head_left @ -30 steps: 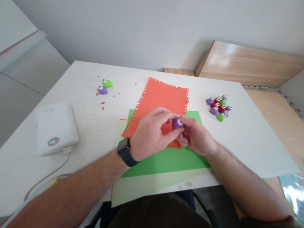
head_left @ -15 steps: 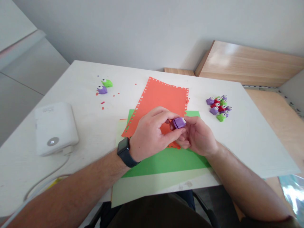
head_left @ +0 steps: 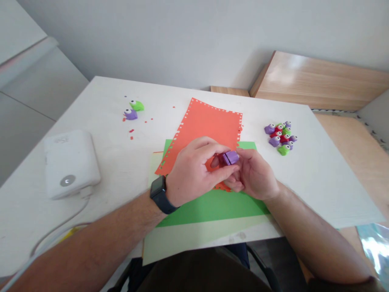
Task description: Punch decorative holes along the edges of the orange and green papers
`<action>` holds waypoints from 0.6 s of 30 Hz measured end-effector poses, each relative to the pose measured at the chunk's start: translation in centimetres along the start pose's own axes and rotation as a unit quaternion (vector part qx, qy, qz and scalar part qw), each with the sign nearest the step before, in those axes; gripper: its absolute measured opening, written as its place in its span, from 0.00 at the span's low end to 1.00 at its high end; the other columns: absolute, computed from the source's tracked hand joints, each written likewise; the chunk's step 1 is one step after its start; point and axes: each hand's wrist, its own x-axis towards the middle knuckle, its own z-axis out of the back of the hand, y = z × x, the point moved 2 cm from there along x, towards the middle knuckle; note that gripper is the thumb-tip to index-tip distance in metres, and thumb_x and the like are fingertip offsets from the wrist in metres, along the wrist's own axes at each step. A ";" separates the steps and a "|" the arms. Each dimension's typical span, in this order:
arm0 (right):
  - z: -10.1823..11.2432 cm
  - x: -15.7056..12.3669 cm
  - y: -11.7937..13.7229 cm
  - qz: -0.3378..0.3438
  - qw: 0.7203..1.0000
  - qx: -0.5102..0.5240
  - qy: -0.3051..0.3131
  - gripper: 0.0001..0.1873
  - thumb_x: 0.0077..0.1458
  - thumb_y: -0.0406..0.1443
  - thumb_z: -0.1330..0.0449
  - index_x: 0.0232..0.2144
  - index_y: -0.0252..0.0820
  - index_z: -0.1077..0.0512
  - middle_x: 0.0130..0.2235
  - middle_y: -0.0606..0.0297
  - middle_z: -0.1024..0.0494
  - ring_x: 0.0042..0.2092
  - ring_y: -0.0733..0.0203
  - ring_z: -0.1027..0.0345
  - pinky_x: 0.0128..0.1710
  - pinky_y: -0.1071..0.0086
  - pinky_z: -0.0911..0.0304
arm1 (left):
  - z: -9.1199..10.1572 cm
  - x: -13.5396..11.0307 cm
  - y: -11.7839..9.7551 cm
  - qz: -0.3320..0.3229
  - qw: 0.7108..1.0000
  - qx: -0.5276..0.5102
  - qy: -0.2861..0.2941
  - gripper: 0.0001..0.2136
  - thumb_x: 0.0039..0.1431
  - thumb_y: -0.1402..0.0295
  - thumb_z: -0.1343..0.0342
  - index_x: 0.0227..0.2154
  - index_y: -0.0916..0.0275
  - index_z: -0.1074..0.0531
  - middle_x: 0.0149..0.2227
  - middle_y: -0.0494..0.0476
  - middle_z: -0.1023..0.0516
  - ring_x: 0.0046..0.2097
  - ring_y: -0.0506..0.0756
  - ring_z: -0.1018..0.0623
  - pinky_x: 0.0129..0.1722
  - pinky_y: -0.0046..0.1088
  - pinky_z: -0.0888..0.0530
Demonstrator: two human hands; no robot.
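Observation:
Over the orange paper [head_left: 209, 125], both hands are on a small purple paper punch [head_left: 231, 157], which looks like the eyed ones on the table. My left hand [head_left: 197, 164], with a dark watch on the wrist, pinches it between thumb and fingers. From the other side, my right hand [head_left: 255, 174] holds it with curled fingers, which partly hide it. Rows of small punched holes run along the orange paper's edges. Beneath it lie a green sheet [head_left: 212, 209] and a pale green sheet [head_left: 194, 239].
At the right sits a cluster of purple, green and red eyed punches [head_left: 279, 138]. A green punch [head_left: 137, 106] and a purple punch [head_left: 131, 115] lie at the far left, near orange paper bits [head_left: 131, 131]. A white box-shaped device [head_left: 71, 162] with a cable stands left.
The purple punch has turned slightly in my fingers, and its white eye part now shows less. Both hands stay in almost the same place.

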 end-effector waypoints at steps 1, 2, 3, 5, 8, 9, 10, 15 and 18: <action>0.0 0.0 0.0 -0.001 1.000 -0.001 0.001 0.27 0.62 0.54 0.52 0.36 0.38 0.25 0.18 0.71 0.40 0.18 0.67 0.56 0.17 0.73 0.60 | 0.0 0.0 0.0 -0.001 1.000 -0.001 -0.001 0.10 0.60 0.64 0.32 0.41 0.61 0.21 0.39 0.55 0.20 0.42 0.54 0.22 0.45 0.33 0.25; 0.0 0.0 0.0 -0.001 1.000 0.000 0.002 0.27 0.62 0.53 0.52 0.36 0.38 0.25 0.18 0.71 0.40 0.18 0.67 0.56 0.17 0.73 0.60 | 0.0 0.0 0.0 -0.003 1.000 -0.002 0.000 0.10 0.59 0.64 0.32 0.42 0.61 0.21 0.39 0.55 0.20 0.42 0.54 0.22 0.45 0.33 0.25; 0.0 0.0 0.0 -0.001 1.000 0.000 0.004 0.27 0.63 0.53 0.52 0.36 0.38 0.25 0.19 0.71 0.40 0.18 0.67 0.55 0.17 0.73 0.60 | 0.0 0.0 0.0 -0.005 1.000 -0.002 0.000 0.11 0.59 0.64 0.31 0.42 0.61 0.21 0.40 0.55 0.20 0.42 0.54 0.22 0.45 0.32 0.25; -0.1 0.0 0.0 0.002 1.000 0.000 0.012 0.27 0.63 0.53 0.52 0.35 0.37 0.25 0.19 0.71 0.40 0.18 0.67 0.55 0.17 0.73 0.60 | 0.0 -0.1 0.1 -0.007 1.000 -0.003 0.001 0.12 0.59 0.62 0.31 0.42 0.61 0.21 0.40 0.55 0.20 0.42 0.54 0.22 0.45 0.32 0.25; -0.2 0.1 -0.1 0.007 1.000 -0.002 0.012 0.27 0.62 0.53 0.53 0.34 0.37 0.26 0.18 0.71 0.40 0.18 0.67 0.55 0.16 0.73 0.60 | 0.0 -0.1 0.1 -0.008 1.000 -0.004 0.003 0.13 0.58 0.61 0.30 0.42 0.61 0.22 0.40 0.54 0.20 0.42 0.54 0.21 0.45 0.33 0.25; -0.2 0.1 -0.1 0.008 1.000 -0.002 0.008 0.27 0.62 0.53 0.52 0.34 0.38 0.26 0.18 0.71 0.40 0.18 0.67 0.55 0.16 0.73 0.60 | 0.0 -0.1 0.1 -0.007 1.000 -0.003 0.004 0.13 0.58 0.61 0.30 0.42 0.60 0.22 0.40 0.54 0.20 0.42 0.54 0.22 0.45 0.33 0.25; -0.3 0.1 -0.1 0.008 1.000 -0.001 0.002 0.26 0.62 0.53 0.52 0.34 0.38 0.26 0.18 0.72 0.41 0.18 0.67 0.55 0.16 0.73 0.60 | 0.0 -0.1 0.1 -0.007 1.000 -0.003 0.005 0.14 0.58 0.61 0.30 0.43 0.60 0.22 0.40 0.54 0.20 0.42 0.54 0.22 0.46 0.33 0.25; -0.1 -0.1 1.2 0.042 0.997 0.019 -0.066 0.21 0.59 0.53 0.50 0.32 0.42 0.30 0.19 0.73 0.42 0.18 0.68 0.58 0.16 0.73 0.61 | 0.0 0.0 0.5 0.008 1.000 0.008 0.016 0.20 0.56 0.57 0.29 0.47 0.61 0.24 0.44 0.57 0.20 0.46 0.56 0.22 0.49 0.36 0.25; 0.6 -0.3 2.4 0.088 0.987 0.023 -0.129 0.17 0.59 0.51 0.48 0.30 0.45 0.35 0.20 0.73 0.42 0.19 0.67 0.57 0.17 0.72 0.60 | -0.3 -0.1 1.2 0.038 0.996 0.032 0.069 0.32 0.50 0.50 0.27 0.52 0.63 0.28 0.50 0.62 0.22 0.52 0.62 0.23 0.54 0.42 0.26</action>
